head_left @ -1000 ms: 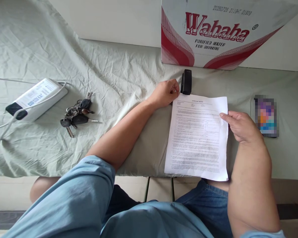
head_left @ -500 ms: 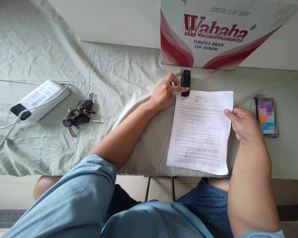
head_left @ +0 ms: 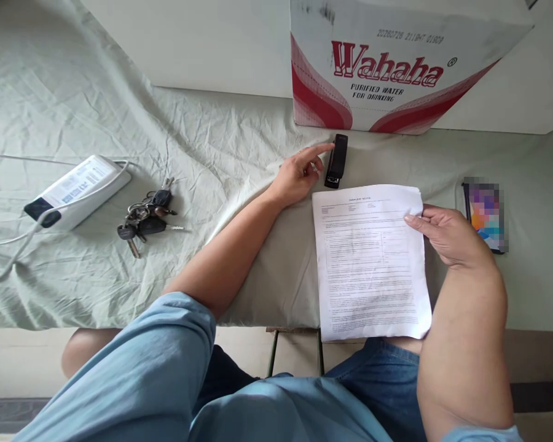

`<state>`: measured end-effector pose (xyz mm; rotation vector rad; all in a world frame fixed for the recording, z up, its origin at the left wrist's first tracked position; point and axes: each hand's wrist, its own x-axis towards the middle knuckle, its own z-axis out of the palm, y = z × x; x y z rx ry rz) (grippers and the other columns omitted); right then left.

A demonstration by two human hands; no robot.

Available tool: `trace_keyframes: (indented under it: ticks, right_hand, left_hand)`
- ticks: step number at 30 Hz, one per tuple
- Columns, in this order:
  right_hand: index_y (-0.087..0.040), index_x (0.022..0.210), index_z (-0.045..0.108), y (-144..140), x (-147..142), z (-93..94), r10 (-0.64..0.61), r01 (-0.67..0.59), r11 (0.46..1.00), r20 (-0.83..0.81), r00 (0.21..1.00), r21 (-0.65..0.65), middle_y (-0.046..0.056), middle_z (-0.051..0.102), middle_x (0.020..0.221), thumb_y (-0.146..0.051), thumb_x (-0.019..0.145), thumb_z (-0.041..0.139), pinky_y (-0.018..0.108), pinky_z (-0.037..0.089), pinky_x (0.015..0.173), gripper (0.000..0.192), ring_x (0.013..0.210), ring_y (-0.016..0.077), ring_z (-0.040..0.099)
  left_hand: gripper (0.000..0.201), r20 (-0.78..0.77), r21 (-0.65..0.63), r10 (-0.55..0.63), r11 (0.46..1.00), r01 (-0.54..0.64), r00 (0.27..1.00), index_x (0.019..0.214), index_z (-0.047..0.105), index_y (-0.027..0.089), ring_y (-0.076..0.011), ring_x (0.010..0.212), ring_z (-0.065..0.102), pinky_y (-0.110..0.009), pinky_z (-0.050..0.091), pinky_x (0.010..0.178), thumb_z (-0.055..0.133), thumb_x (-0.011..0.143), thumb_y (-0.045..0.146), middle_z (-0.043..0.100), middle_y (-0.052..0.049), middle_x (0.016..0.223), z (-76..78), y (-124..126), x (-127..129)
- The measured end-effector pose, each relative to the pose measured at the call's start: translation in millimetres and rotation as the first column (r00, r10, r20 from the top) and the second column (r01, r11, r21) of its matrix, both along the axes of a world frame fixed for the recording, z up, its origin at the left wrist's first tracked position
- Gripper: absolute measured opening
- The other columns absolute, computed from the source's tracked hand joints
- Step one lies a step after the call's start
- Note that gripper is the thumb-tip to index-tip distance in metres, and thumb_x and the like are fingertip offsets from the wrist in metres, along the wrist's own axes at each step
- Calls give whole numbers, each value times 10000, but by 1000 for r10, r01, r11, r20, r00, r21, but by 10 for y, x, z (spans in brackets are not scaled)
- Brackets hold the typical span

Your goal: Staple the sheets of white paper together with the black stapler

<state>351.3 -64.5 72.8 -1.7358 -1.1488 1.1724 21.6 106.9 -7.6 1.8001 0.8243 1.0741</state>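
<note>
A black stapler (head_left: pixel 337 161) lies on the cloth with its far end toward the carton and its near end just above the printed paper. My left hand (head_left: pixel 299 175) is beside it, index finger stretched out to the stapler's left side near the far end, the other fingers loosely curled and holding nothing. Between the thumb and fingers of my right hand (head_left: pixel 449 233), the printed paper (head_left: pixel 371 270) is pinched at its upper right edge. The paper's lower edge hangs past the table's front edge. Whether it is one sheet or more, I cannot tell.
A Wahaha water carton (head_left: pixel 391 80) stands behind the stapler. To the right lies a phone (head_left: pixel 486 215) with a blurred screen. On the left are a bunch of keys (head_left: pixel 147 218) and a white power bank-like box (head_left: pixel 80 190) with cables. A wrinkled cloth (head_left: pixel 221 135) covers the table.
The paper has come away from the stapler, drawn toward me by my right hand. My left index finger has moved from the stapler's near end to its far end.
</note>
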Motion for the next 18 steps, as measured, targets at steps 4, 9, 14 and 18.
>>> trace_keyframes:
  ticks: [4, 9, 14, 18]
  right_hand:
    - [-280, 880, 916, -8, -25, 76, -42, 45, 998, -78, 996, 47, 48, 931, 1002, -605, 655, 1139, 561, 622, 1254, 453, 1071, 309, 865]
    - [-314, 1022, 965, 26, -26, -3, -133, 149, 973, -99, 986, 177, 37, 928, 1007, -602, 690, 1130, 556, 610, 1256, 469, 1111, 300, 851]
    - [-278, 1002, 935, 60, -53, -92, -177, 189, 962, -78, 981, 197, 49, 919, 1020, -637, 692, 1116, 531, 638, 1208, 508, 1087, 301, 840]
    - [-263, 994, 876, 104, -43, -149, -272, 284, 939, -87, 958, 195, 36, 904, 1065, -586, 585, 1159, 466, 664, 1131, 594, 1048, 261, 812]
  left_hand:
    - [537, 112, -286, 16, 958, 17, 994, 1010, 853, 200, -110, 599, 464, -293, 408, 589, 774, 1052, 729, 748, -50, 819, 130, -26, -18]
    - [767, 131, -368, -75, 922, 119, 989, 760, 755, 212, -120, 551, 417, -321, 325, 535, 721, 979, 946, 567, -14, 599, 255, -99, -66]
    - [646, -14, -340, -204, 922, 187, 979, 823, 754, 180, -121, 665, 457, -314, 328, 606, 1009, 798, 773, 559, 2, 679, 263, -74, -100]
    - [773, -71, -306, -168, 942, 139, 983, 706, 544, 234, -108, 665, 320, -330, 190, 592, 1046, 715, 822, 394, 45, 669, 237, -32, -91]
